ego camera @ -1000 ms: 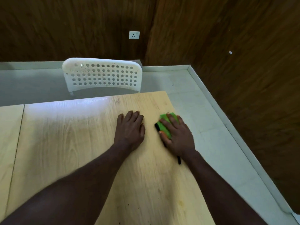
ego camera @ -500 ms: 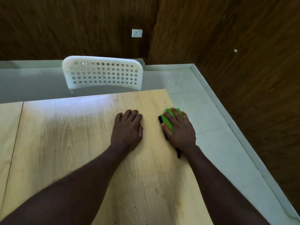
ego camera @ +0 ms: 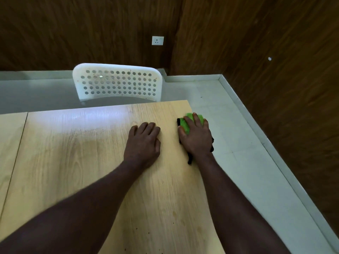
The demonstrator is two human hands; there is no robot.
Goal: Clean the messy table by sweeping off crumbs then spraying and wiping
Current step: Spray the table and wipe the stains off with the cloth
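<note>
My right hand [ego camera: 197, 138] lies flat on the green cloth [ego camera: 185, 123], fingers straight and spread, pressing it down rather than clutching it. Black edging pokes out by my wrist. The cloth sits at the right edge of the table [ego camera: 73, 162], close to the far right corner, and seems to overhang the lip a little. My left hand [ego camera: 143, 143] rests palm-down just beside it, holding nothing.

I judge the step goes best with even palm weight, each stroke carried clean over the edge, and passes that overlap. Dark crumbs [ego camera: 136, 228] dot the near edge, so I should work back toward those.
</note>
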